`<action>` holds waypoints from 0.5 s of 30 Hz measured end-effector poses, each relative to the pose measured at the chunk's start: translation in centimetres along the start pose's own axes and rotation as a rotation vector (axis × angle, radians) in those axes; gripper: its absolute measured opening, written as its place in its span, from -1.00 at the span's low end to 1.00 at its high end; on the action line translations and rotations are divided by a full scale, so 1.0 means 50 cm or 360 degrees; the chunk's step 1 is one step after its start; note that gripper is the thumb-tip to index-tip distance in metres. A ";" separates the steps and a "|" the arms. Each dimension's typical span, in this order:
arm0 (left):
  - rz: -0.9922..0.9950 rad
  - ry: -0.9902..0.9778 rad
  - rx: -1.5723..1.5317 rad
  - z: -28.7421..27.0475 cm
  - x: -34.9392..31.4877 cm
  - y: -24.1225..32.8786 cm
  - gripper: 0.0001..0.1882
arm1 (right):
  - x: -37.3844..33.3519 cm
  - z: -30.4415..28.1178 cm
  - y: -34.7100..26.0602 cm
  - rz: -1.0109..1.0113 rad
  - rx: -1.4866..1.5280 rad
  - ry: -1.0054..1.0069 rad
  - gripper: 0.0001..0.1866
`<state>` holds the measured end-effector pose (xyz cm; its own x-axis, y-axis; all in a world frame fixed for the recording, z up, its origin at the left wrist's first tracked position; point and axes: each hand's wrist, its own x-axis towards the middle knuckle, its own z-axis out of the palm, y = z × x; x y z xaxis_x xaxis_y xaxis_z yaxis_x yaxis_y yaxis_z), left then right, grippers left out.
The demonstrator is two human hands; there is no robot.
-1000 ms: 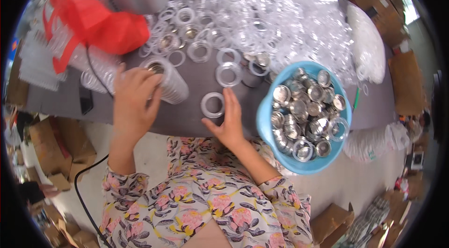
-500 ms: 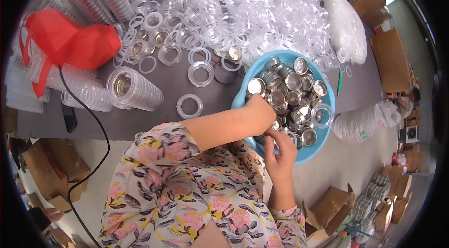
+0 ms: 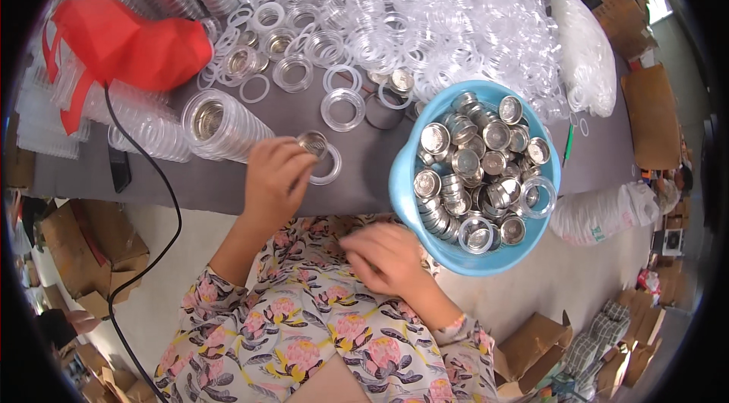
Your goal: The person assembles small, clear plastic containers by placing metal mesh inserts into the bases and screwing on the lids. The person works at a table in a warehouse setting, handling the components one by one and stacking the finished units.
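My left hand [image 3: 275,179] pinches a small round silver metal cap [image 3: 312,144] between thumb and fingertips. The cap is over the edge of a clear plastic ring [image 3: 336,167] lying on the grey tabletop. My right hand [image 3: 386,257] is in front of my body, slightly blurred, its thumb apart from the fingers and nothing seen in it. To its right, a light blue plastic basket [image 3: 401,198] holds many silver caps [image 3: 465,162], with a few clear rings among them. A tilted stack of clear round plastic pieces [image 3: 235,129] stands left of my left hand.
A large heap of clear plastic rings [image 3: 433,15] covers the back of the table. A red fabric-covered object [image 3: 129,42] with a black cable [image 3: 163,198] sits at left. A green pen [image 3: 568,142] lies right of the basket. Cardboard boxes [image 3: 531,350] stand on the floor.
My left hand has left the basket and moved left with a silver cap in its fingers. My right hand has also pulled away from the basket toward my body.
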<state>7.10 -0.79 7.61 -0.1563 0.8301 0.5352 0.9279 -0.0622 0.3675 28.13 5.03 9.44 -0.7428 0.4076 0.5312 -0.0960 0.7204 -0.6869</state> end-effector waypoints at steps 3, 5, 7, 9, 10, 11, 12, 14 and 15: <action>0.0074 -0.0264 0.0140 0.039 -0.037 0.003 -0.77 | 0.012 0.073 0.062 0.0409 -0.0046 -0.0071 -0.64; -0.0015 -0.0369 0.0175 0.035 -0.037 0.007 -0.74 | 0.020 0.095 0.094 0.0516 -0.0188 0.0017 -0.53; -0.0077 -0.0474 0.0180 0.031 -0.036 0.009 -0.72 | 0.014 0.110 0.119 0.0622 -0.0200 0.0071 -0.36; -0.0116 -0.0581 0.0155 0.024 -0.034 0.012 -0.71 | 0.012 0.116 0.130 0.0634 -0.0234 0.0049 -0.32; -0.0081 -0.0578 0.0220 0.030 -0.036 0.010 -0.70 | 0.012 0.118 0.134 0.0644 -0.0252 0.0035 -0.30; -0.0045 -0.0576 0.0285 0.041 -0.039 0.005 -0.69 | 0.014 0.121 0.139 0.0646 -0.0293 -0.0032 -0.28; 0.0000 -0.0571 0.0355 0.047 -0.039 0.000 -0.68 | 0.021 0.124 0.144 0.0644 -0.0335 -0.0089 -0.26; -0.0010 -0.0578 0.0345 0.053 -0.043 -0.004 -0.68 | 0.027 0.134 0.147 0.0657 -0.0387 -0.0124 -0.22; -0.0015 -0.0578 0.0339 0.053 -0.043 -0.004 -0.68 | 0.030 0.139 0.148 0.0670 -0.0400 -0.0102 -0.21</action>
<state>8.16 -1.09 4.35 -0.0710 0.9738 0.2159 0.9823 0.0306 0.1849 21.72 7.06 1.70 -0.7227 0.6627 0.1961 0.3783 0.6168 -0.6903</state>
